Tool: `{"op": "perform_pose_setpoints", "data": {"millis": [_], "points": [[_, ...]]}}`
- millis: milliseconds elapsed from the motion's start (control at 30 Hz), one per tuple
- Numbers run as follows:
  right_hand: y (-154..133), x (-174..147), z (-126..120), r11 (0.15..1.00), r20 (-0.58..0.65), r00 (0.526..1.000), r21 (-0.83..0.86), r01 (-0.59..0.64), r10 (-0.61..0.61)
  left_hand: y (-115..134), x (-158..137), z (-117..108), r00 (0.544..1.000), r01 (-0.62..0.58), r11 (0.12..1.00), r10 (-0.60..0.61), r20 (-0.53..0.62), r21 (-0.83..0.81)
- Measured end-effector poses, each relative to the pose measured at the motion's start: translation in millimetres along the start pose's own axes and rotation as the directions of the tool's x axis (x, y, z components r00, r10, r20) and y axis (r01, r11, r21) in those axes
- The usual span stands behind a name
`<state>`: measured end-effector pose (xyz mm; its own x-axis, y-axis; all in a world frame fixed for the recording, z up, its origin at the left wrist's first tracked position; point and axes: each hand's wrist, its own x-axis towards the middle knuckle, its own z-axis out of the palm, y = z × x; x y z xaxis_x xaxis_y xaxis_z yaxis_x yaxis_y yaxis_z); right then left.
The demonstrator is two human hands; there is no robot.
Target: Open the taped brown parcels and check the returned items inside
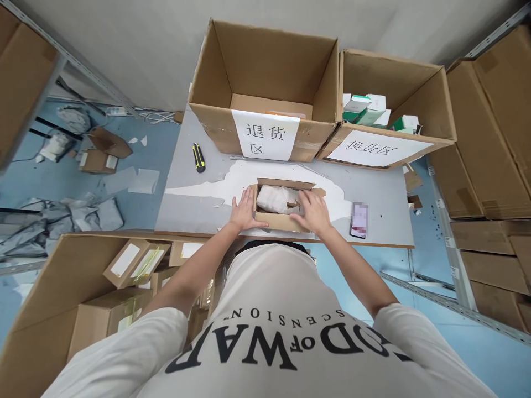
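Observation:
A small cardboard box [282, 222] sits on the table in front of me with its flaps up. Inside it lies a whitish wrapped bundle [271, 199], its contents hidden by the wrapping. My left hand [245, 211] rests against the box's left end, fingers stretched out and thumb along the near flap. At the right end, my right hand [314, 211] has its fingers apart over the box's edge, their tips close to the bundle. Whether those tips touch the wrapping is unclear.
Behind stand two large open cartons with handwritten paper labels, a left carton [211, 124] and a right carton [440, 130] holding green-white boxes [369, 110]. A yellow-black utility knife [199, 158] and a phone [359, 220] lie on the table [182, 207]. A parcel-filled carton [50, 298] is at lower left.

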<state>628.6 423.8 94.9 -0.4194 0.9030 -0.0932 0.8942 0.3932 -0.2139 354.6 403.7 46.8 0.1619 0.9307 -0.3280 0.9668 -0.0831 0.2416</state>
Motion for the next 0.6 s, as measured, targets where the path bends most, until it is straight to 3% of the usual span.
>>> {"op": "perform_pose_setpoints", "data": {"millis": [133, 267, 467, 600], "points": [[-34.5, 38.6, 4.6, 0.999, 0.107, 0.993, -0.031, -0.038, 0.041, 2.5, -0.2, -4.1, 1.000, 0.020, 1.000, -0.020, 0.022, 0.010], [-49.5, 67.7, 12.9, 0.987, 0.249, 0.962, -0.136, -0.080, 0.113, 7.5, 0.5, -8.5, 0.999, 0.039, 0.999, -0.038, 0.033, -0.011], [-54.6, 84.1, 13.4, 0.955, 0.434, 0.900, -0.245, 0.166, -0.045, 12.8, -1.2, -9.4, 0.996, 0.080, 0.996, -0.079, 0.046, -0.027], [-42.9, 94.0, 10.3, 0.951, 0.509, 0.857, -0.221, 0.216, -0.076, 12.6, -0.6, -8.7, 0.995, 0.098, 0.995, -0.096, 0.036, -0.037]]}}
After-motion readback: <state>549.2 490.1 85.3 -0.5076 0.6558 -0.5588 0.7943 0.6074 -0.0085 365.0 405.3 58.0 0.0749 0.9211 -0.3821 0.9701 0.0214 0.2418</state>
